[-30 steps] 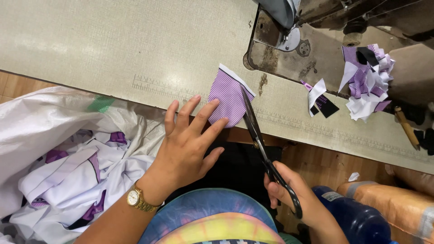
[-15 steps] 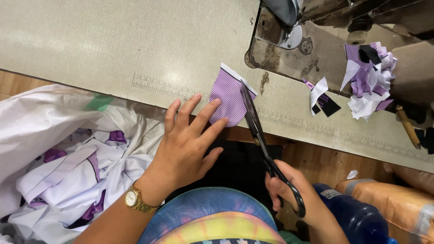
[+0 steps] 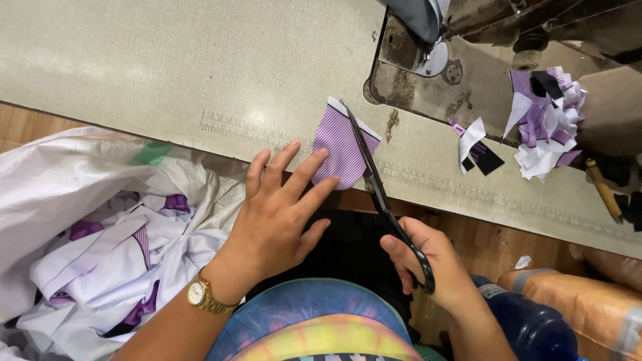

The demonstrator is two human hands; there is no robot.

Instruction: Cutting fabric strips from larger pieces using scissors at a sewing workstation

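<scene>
White sack (image 3: 60, 194) holds purple-white cloth scraps (image 3: 114, 261); left hand (image 3: 277, 220) fingers spread on striped fabric piece (image 3: 341, 144), right hand (image 3: 435, 271) fingers gripping scissors (image 3: 378, 190).

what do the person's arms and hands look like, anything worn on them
Both forearms are bare, with no sleeves or gloves in view. The left hand has a gold-coloured wristwatch with a round pale dial and a metal link band at the wrist. The right hand shows nothing worn; its wrist looks bare. No rings are visible on either hand.

Bright, even light, soft shadows, sharp focus, slight edge distortion.
</scene>
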